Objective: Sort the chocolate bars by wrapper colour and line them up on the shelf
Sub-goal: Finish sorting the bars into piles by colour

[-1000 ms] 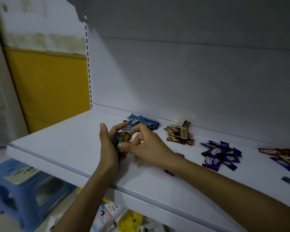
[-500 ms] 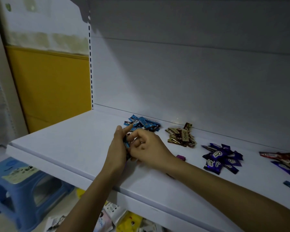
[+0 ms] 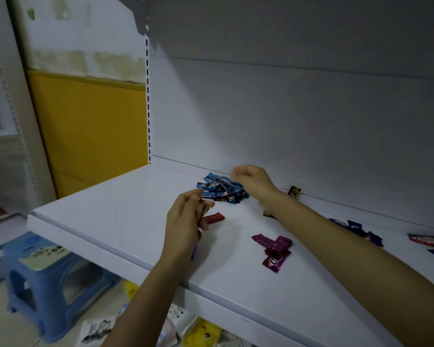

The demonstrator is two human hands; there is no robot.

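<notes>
My left hand point(image 3: 186, 221) stands upright, wrist over the near edge of the shelf point(image 3: 105, 216), fingers curled round a few bars point(image 3: 203, 213). My right hand point(image 3: 253, 182) reaches out over the blue pile point(image 3: 219, 189) at the far side, fingertips bunched; whether they pinch anything, I cannot tell

- White shelf point(image 3: 110, 221): flat, with bars lying on it in loose colour groups.
- Blue bars point(image 3: 221, 187): a jumbled, overlapping heap at the back, near the rear panel.
- Red bar point(image 3: 214, 218): lies flat and alone, just in front of that heap.
- Pale brown bar point(image 3: 201, 212): pinched in the left hand point(image 3: 186, 226).
- Magenta bars point(image 3: 273, 247): three, overlapping, mid-shelf.
- Dark purple bars point(image 3: 356, 227): further right, partly hidden.
- Brown bar point(image 3: 294, 191): tilted against the rear panel.
</notes>
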